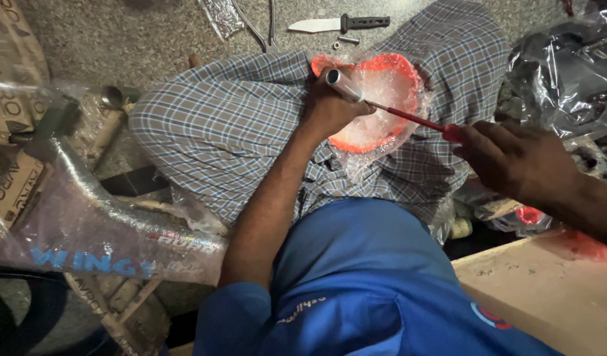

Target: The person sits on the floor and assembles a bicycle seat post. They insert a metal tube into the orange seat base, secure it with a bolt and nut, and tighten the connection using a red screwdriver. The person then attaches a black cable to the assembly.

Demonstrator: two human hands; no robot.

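My left hand grips a short silver metal tube over my lap, its open end pointing up. An orange-red plastic part wrapped in clear bubble film lies on my checked trousers right under that hand. My right hand holds a screwdriver by its red handle; the thin red shaft runs up and left, and its tip meets the tube's lower end.
A knife with a black handle lies on the grey floor ahead, small bolts beside it. A film-wrapped bicycle frame and cardboard sit at left. Black plastic-wrapped parts are at right, and a wooden board at lower right.
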